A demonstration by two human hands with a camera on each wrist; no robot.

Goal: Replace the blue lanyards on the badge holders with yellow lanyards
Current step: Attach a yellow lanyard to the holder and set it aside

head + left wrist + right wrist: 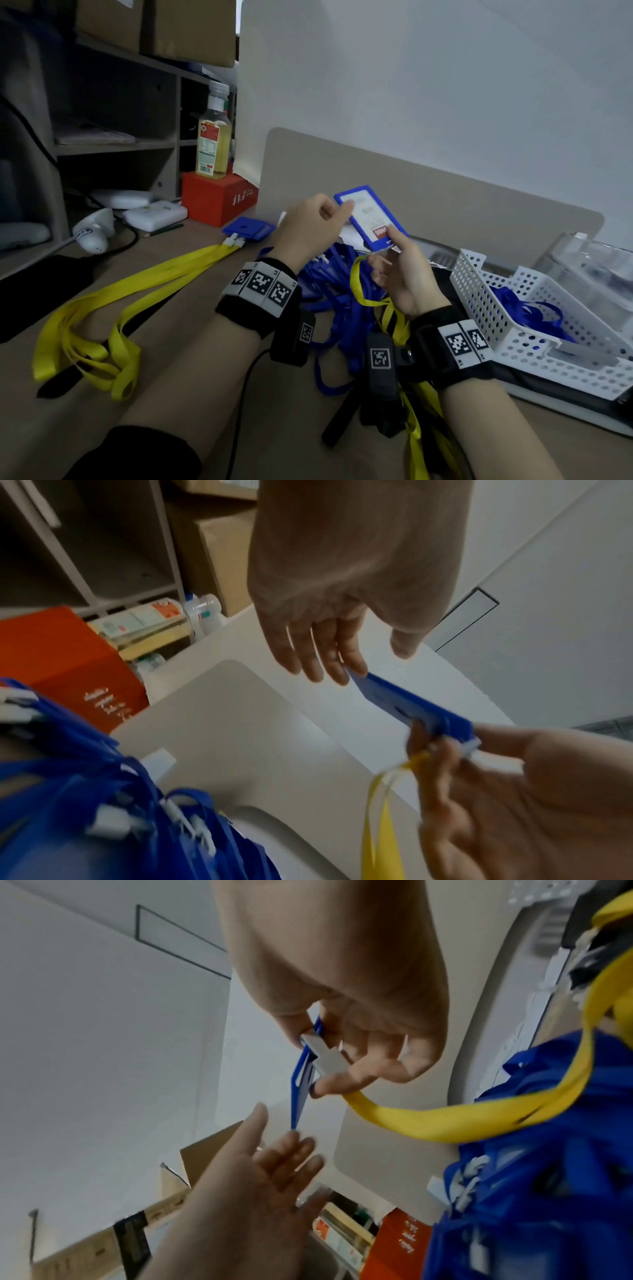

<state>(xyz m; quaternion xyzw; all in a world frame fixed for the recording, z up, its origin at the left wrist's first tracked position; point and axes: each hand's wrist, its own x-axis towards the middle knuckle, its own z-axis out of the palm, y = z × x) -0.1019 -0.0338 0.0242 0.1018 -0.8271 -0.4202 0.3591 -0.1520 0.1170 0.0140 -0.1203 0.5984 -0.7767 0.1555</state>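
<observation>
1. Head view: the right hand (400,274) holds a blue badge holder (371,219) above the table (191,301), its thumb and fingers curled round the holder's lower end, where a white clip joins a yellow lanyard (359,284). The holder's long axis runs from that lower-right end up and away to the left, its printed face turned toward the camera. The left hand (308,226) has its fingertips at the holder's far upper-left corner. Beneath both hands lies a pile of blue lanyards (337,294). A second badge holder (248,229) lies flat on the table to the left, its own yellow lanyard (113,308) trailing toward the near left edge. A white perforated basket (513,308) stands on the right with blue lanyard inside; a bottle (213,137) stands on a red box (219,198) at the back left.

2. Left wrist view: the left hand (329,610) is open, fingers nearly straight, fingertips touching the far end of the badge holder (404,702). The holder is seen almost edge-on, slanting down to the right into the right hand (496,791), which pinches the clip end; the yellow lanyard (383,831) hangs below it.

3. Right wrist view: the right hand (359,1015) pinches the white clip (325,1056) at the top of the badge holder (301,1091), which points down toward the open left hand (260,1177). The yellow lanyard (445,1121) loops off to the right over the blue lanyards (548,1177).
</observation>
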